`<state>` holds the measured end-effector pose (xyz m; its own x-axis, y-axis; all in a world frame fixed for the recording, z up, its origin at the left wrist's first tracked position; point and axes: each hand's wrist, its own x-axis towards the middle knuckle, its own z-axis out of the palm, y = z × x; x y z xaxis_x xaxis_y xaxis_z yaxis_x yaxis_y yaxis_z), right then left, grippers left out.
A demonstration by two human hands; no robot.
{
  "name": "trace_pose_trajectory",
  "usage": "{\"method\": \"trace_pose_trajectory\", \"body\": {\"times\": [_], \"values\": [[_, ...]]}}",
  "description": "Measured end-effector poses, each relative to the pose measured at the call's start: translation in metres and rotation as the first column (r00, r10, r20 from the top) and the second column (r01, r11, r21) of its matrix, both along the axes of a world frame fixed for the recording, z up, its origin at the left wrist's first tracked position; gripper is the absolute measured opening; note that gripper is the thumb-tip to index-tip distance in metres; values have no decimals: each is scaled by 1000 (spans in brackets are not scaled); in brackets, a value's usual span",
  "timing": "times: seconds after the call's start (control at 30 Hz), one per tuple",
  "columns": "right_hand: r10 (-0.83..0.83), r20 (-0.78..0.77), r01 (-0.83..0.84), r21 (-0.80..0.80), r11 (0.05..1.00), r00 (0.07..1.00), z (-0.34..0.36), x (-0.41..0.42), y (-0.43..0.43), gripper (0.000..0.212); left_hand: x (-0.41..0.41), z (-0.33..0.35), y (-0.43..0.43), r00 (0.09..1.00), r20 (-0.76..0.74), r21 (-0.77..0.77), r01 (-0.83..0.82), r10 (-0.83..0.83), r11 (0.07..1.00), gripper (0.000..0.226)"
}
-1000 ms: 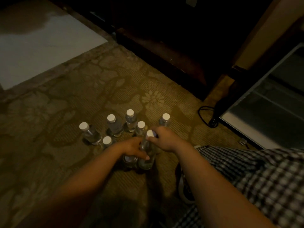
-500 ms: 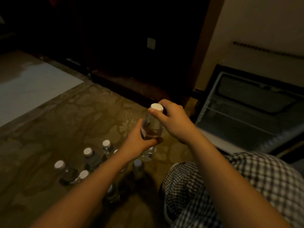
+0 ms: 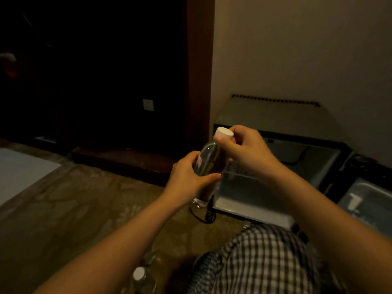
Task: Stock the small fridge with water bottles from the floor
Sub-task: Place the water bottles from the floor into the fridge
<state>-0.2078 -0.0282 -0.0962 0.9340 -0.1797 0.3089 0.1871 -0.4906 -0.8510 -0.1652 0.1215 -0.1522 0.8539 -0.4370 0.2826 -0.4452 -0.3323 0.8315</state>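
At the bottom edge, nearest the camera and well short of the fridge (image 3: 275, 166), a capped bottle on the floor (image 3: 141, 276) stands on the patterned carpet (image 3: 63, 209), beside a checked-cloth knee (image 3: 261, 259). Just in front of the fridge's open mouth, the left hand (image 3: 186, 179) wraps the middle of the held water bottle (image 3: 209, 164), fingers curled round it. The right hand (image 3: 246, 151) pinches its white cap (image 3: 224, 132). Bottle tilted, cap toward the fridge. Label pale with a pinkish mark, writing unreadable. Fridge door (image 3: 369, 202) is swung open, right of the fridge.
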Motion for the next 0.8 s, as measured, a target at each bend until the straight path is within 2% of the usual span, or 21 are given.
{"method": "trace_pose_trajectory", "body": {"times": [0.17, 0.23, 0.3, 0.47, 0.6, 0.8], "values": [[90, -54, -90, -3, 996, 994, 11, -10, -63, 15, 9, 22, -51, 980, -53, -38, 191, -193, 981, 38], [165, -117, -164, 19, 986, 979, 12, -14, -82, 20, 13, 22, -68, 961, -57, -26, 269, -270, 963, 37], [205, -186, -213, -24, 977, 961, 10, -17, -100, 30, 17, 18, -86, 940, -62, -11, 334, -334, 942, 39], [165, -220, -179, -48, 983, 961, -15, -15, -137, 26, 32, 0, -126, 893, -148, 34, 435, -426, 900, 42], [86, -237, -112, -101, 988, 968, -45, -6, -155, 35, 43, -27, -148, 873, -189, 86, 470, -449, 878, 39], [-41, -278, -10, -180, 984, 960, -98, 20, -175, 28, 64, -88, -176, 927, -187, 190, 358, -324, 914, 52]]}}
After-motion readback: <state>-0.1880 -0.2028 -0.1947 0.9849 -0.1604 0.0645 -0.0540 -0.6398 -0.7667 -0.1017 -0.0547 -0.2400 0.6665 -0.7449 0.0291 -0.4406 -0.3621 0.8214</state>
